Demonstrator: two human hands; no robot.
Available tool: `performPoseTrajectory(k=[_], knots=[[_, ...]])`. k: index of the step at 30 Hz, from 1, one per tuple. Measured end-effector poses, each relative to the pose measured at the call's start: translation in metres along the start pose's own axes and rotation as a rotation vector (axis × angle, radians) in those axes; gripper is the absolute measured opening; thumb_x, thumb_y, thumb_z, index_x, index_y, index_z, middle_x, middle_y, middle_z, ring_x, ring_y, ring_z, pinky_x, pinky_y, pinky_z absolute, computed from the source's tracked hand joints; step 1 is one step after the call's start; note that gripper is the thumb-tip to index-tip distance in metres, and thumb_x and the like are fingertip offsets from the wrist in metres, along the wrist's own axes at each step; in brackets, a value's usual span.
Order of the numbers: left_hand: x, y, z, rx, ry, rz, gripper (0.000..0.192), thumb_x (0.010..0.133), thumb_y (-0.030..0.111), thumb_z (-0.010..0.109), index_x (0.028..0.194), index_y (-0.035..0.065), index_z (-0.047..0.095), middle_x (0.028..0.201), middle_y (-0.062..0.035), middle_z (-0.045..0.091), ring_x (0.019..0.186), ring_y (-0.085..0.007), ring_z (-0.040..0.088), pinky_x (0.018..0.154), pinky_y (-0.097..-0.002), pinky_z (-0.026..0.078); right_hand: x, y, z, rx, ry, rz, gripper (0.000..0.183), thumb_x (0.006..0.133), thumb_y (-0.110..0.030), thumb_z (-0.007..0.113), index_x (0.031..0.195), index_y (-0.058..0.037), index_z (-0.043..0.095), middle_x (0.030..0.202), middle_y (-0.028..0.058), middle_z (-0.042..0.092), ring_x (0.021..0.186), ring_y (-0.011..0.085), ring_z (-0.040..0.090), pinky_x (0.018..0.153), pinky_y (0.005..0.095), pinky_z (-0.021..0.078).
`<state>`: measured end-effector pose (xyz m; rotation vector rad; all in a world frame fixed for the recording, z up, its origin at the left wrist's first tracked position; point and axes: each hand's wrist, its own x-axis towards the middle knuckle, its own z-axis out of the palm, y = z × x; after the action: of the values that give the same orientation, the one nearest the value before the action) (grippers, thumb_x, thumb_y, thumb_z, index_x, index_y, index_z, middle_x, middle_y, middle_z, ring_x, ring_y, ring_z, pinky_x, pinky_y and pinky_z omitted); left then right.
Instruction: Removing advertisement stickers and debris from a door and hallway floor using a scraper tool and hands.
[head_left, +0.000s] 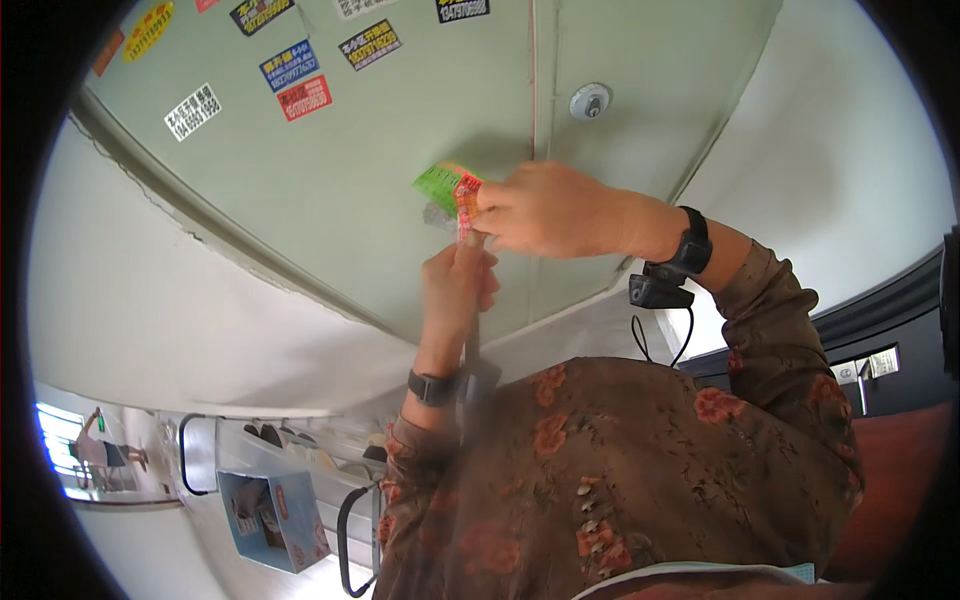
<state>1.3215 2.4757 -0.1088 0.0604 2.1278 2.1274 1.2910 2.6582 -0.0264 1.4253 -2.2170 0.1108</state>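
Note:
Against a pale green metal door (390, 142), my right hand (559, 214) pinches the edge of a red sticker (468, 193). Part of a bright green sticker (439, 184) shows beside it, lifted at an angle. Just below, my left hand (454, 281) is raised with its thumb tip at the red sticker's lower end. Its fingers are curled and blurred, and whether they hold anything is unclear. A dark narrow strip runs down beside the left wrist. A greyish patch (439, 217) marks the door under the green sticker.
Several printed stickers (304, 97) cover the door's upper left. A round lock cylinder (590, 101) sits right of the seam. Down left stand a rack (352, 439) of shoes and a blue box (296, 517). Another person (105, 450) is far left. A dark door with a handle (862, 382) is right.

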Motion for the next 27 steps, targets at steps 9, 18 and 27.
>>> performPoseTrajectory(k=[9, 18, 27], knots=[[-0.001, -0.022, -0.007, -0.054, -0.011, 0.043, 0.049, 0.095, 0.044, 0.051, 0.075, -0.0003, 0.057, 0.052, -0.0052, 0.050, 0.040, -0.0112, 0.045, 0.037, -0.0238, 0.036, -0.004, 0.100, -0.102, -0.349, 0.911, 0.471, 0.014, 0.082, -0.015, 0.063, 0.094, -0.0084, 0.064, 0.081, 0.0067, 0.063, 0.067, 0.0285, 0.062, 0.056, 0.0381, 0.0497], [0.009, -0.029, -0.009, -0.016, 0.017, -0.027, 0.047, 0.097, 0.041, 0.049, 0.077, -0.0008, 0.058, 0.054, -0.0063, 0.052, 0.039, -0.0117, 0.045, 0.036, -0.0238, 0.037, 0.003, 0.164, -0.141, -0.720, 1.067, 0.492, 0.010, 0.082, -0.017, 0.064, 0.087, -0.0081, 0.063, 0.077, 0.0072, 0.063, 0.063, 0.0292, 0.062, 0.052, 0.0401, 0.0484], [0.011, -0.031, -0.011, -0.081, -0.011, -0.042, 0.046, 0.097, 0.041, 0.049, 0.076, 0.0003, 0.058, 0.055, -0.0046, 0.052, 0.040, -0.0109, 0.046, 0.037, -0.0231, 0.037, 0.007, 0.176, -0.140, -0.799, 1.127, 0.399, 0.010, 0.082, -0.016, 0.064, 0.080, -0.0071, 0.058, 0.073, 0.0086, 0.061, 0.062, 0.0298, 0.061, 0.051, 0.0403, 0.0482]])
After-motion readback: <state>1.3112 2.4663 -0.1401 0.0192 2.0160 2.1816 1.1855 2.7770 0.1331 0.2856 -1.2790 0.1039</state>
